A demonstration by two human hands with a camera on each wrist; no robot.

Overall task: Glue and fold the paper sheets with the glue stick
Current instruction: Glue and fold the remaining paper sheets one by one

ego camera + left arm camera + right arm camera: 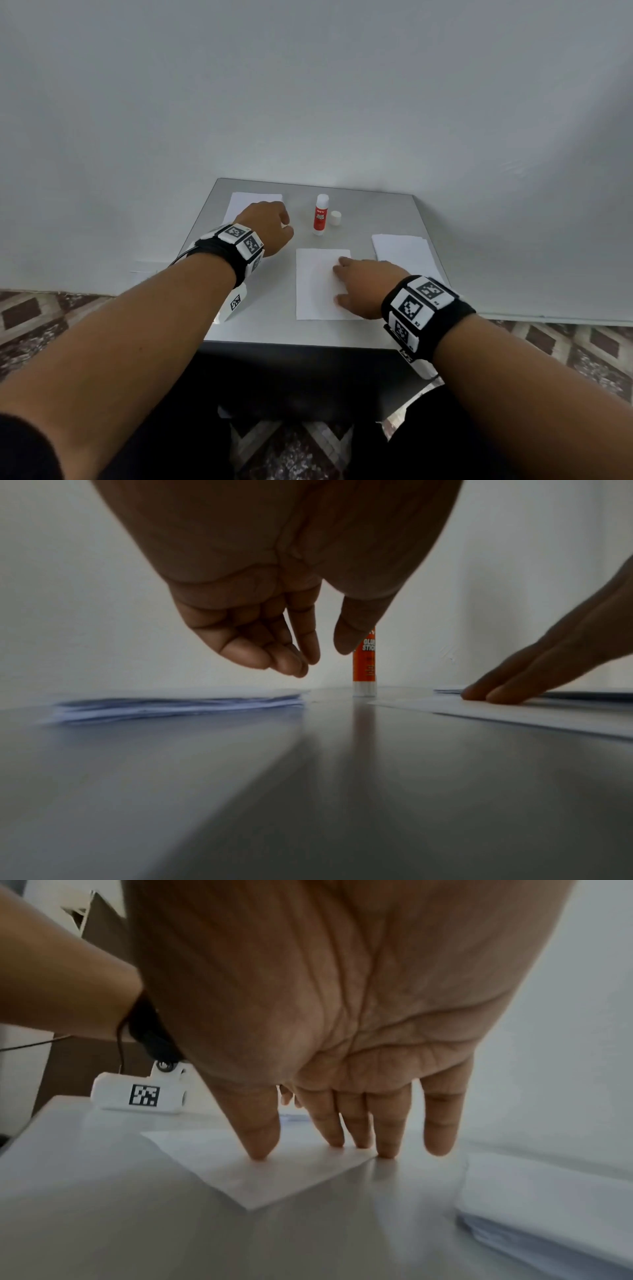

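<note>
My two bare forearms reach forward from the bottom of the head view, each with a black wrist band (428, 308) carrying square black-and-white marker tiles. Below them are my dark-clothed lap and a patterned tile floor (30, 318). The near edge of a small grey table (274, 329) comes next. My right hand (363, 287) lies flat on a single white paper sheet (315, 284) at the middle of the table, fingers straight and spread, the fingertips (260, 1153) and thumb pressing down along the sheet's right side; it holds nothing. To the right of that sheet, just beside my right hand, lies a stack of white paper (404, 253). Farther back on the left, my left hand (267, 226) hovers above a second stack of paper sheets (246, 205), near its right edge. Its fingers (287, 661) hang loosely curled with the thumb a little apart from them, and nothing is held between them. Beyond both hands, at the middle of the table's far part, the glue stick (320, 215) stands upright, red-orange with white ends, uncapped. Its white cap (335, 218) sits on the table just to its right. Behind the table rises a plain pale wall (308, 85).
</note>
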